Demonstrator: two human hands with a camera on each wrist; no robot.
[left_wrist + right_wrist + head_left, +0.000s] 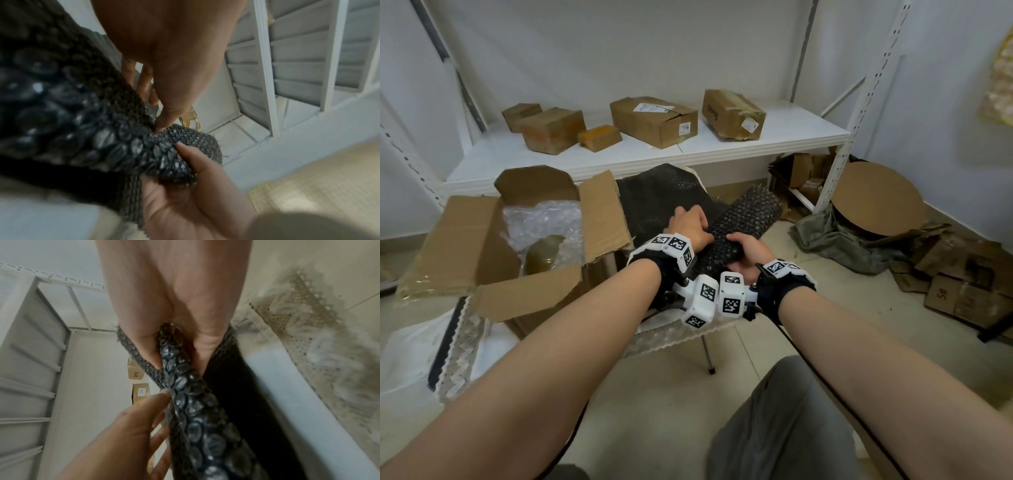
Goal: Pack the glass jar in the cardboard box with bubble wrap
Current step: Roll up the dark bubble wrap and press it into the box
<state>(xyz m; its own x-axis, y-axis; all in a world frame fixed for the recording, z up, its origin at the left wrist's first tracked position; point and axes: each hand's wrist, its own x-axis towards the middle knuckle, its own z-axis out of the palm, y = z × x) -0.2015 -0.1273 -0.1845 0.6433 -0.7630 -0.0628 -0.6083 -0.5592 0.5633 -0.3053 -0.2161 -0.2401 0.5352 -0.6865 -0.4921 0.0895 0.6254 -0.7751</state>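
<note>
A sheet of black bubble wrap [750,219] lies on a small stand, with its right part folded into a thick roll. My left hand [698,226] pinches the roll's near end from the left; the thumb digs into the black bubble wrap [123,146]. My right hand [739,240] grips the same end from below and the right, fingers curled round the black bubble wrap [195,426]. To the left stands the open cardboard box [465,246], lined with clear bubble wrap [541,219]. An olive-brown jar [544,253] lies inside it.
A white shelf [722,144] behind carries several closed cardboard boxes. Its upright post [839,164] stands to the right of the wrap. A round cardboard disc [876,198], a grey-green cloth [842,243] and flattened boxes [955,287] lie on the floor at right. My knee [784,428] is below.
</note>
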